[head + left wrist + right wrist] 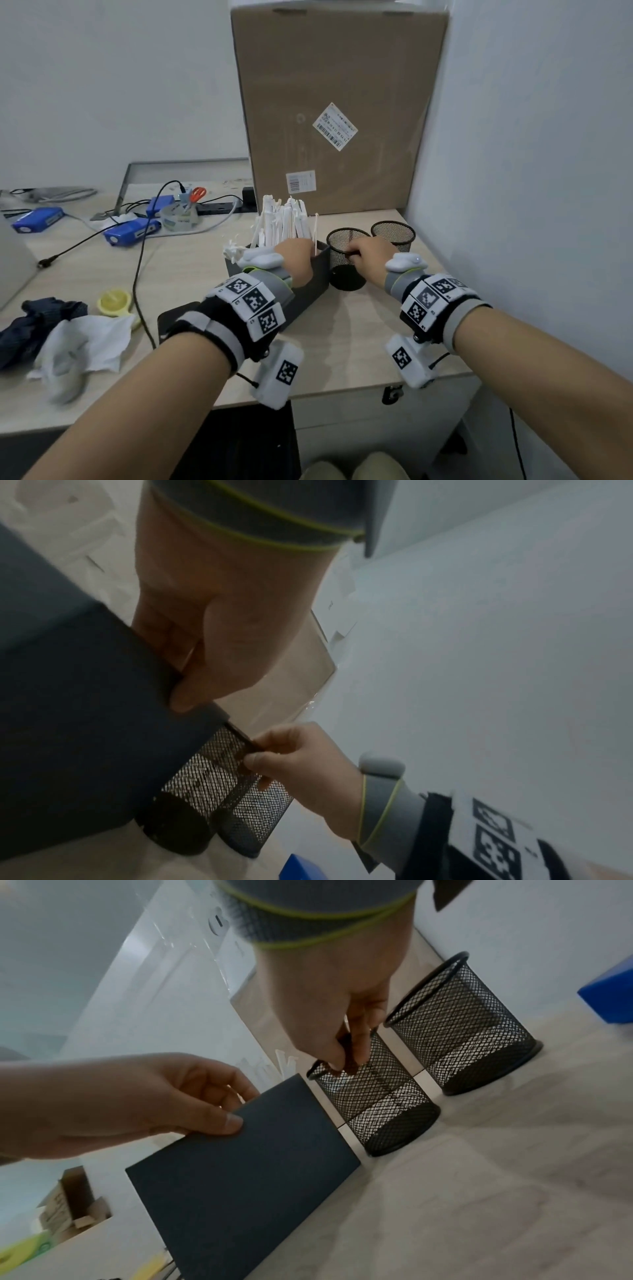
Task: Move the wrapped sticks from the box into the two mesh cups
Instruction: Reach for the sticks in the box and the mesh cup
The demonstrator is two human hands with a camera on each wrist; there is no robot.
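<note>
A dark box (308, 291) stands on the table with several white wrapped sticks (284, 219) upright in it. My left hand (301, 251) grips the box's right wall (246, 1164), thumb outside, fingers curled over the top edge (192, 669). Just right of the box stands the near mesh cup (346, 270), and my right hand (354, 251) pinches its rim (346, 1053). The far mesh cup (394, 233) stands free behind it. Both cups look empty (462, 1031). A single stick (315, 233) leans at the box's right corner.
A tall cardboard carton (339, 109) stands behind the box. A white wall closes in on the right. To the left lie blue devices (132, 231), cables, a tape roll (180, 217), crumpled tissue (85, 339) and a yellow lid (114, 301). The table's front edge is near.
</note>
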